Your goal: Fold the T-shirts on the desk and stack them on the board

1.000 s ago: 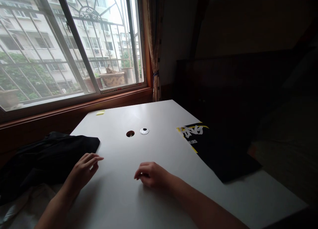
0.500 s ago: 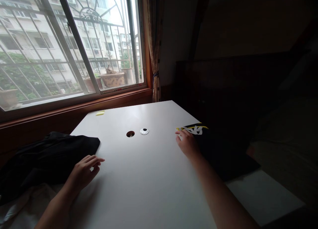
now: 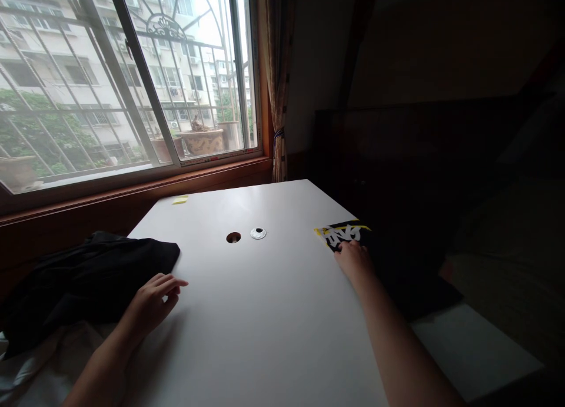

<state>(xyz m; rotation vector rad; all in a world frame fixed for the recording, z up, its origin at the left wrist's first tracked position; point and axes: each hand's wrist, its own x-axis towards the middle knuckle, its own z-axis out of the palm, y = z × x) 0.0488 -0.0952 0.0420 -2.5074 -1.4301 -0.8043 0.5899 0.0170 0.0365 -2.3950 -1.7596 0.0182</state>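
Note:
My left hand point(image 3: 158, 298) hovers over the left part of the white table point(image 3: 260, 313), fingers apart and loosely bent, holding nothing. Just beyond it lies a crumpled black garment point(image 3: 101, 277). On the right edge of the table is a folded black cloth point(image 3: 401, 277) bearing a white-and-yellow print. My right hand point(image 3: 356, 264) is at the near edge of that print, its fingers curled down and closed on the cloth. The fingertips are partly hidden against the dark fabric.
A round cable hole point(image 3: 233, 238) opens in the tabletop, with its white cover point(image 3: 258, 234) beside it. A yellow sticky note point(image 3: 180, 199) lies at the far left edge. Pale fabric point(image 3: 48, 360) is at the lower left. Behind the table are a window and a curtain point(image 3: 277, 101).
My right hand has moved from the cloth's left corner toward me and to the right, uncovering more of the print. The left hand has stayed nearly still.

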